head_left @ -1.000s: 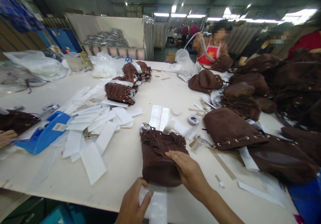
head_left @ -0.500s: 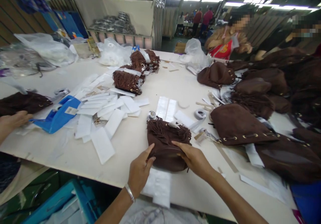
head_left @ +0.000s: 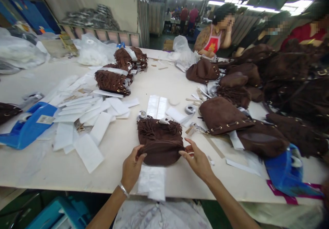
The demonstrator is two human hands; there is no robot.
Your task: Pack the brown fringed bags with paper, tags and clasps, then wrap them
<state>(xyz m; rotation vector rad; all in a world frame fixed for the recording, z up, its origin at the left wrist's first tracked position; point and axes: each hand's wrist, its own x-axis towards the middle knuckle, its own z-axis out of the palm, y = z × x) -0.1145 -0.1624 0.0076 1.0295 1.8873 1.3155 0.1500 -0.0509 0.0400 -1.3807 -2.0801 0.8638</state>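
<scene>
A dark brown fringed bag [head_left: 160, 147] lies on the table in front of me, its fringe on the far side and its smooth rounded base toward me. My left hand [head_left: 132, 165] pinches the bag's left edge between thumb and fingers. On the opposite edge, my right hand [head_left: 197, 160] holds with its thumb and curled fingers, while the index finger stands a little apart. White paper strips [head_left: 151, 182] stick out from beneath the bag toward me, and another folded white strip [head_left: 156, 105] lies just beyond it. A tape roll [head_left: 142, 114] sits by its far left corner.
White paper pieces [head_left: 89, 150] and a blue tape dispenser [head_left: 31, 124] lie to the left. Fringed bags [head_left: 111, 81] are stacked farther back. Many brown bags [head_left: 223, 116] crowd the right, beside another blue dispenser [head_left: 285, 170]. A person in a red apron [head_left: 213, 40] is across the table.
The view has turned right. My hands have moved from the bag's upper surface to its left and right edges, and its base shows more. The person across has raised a hand.
</scene>
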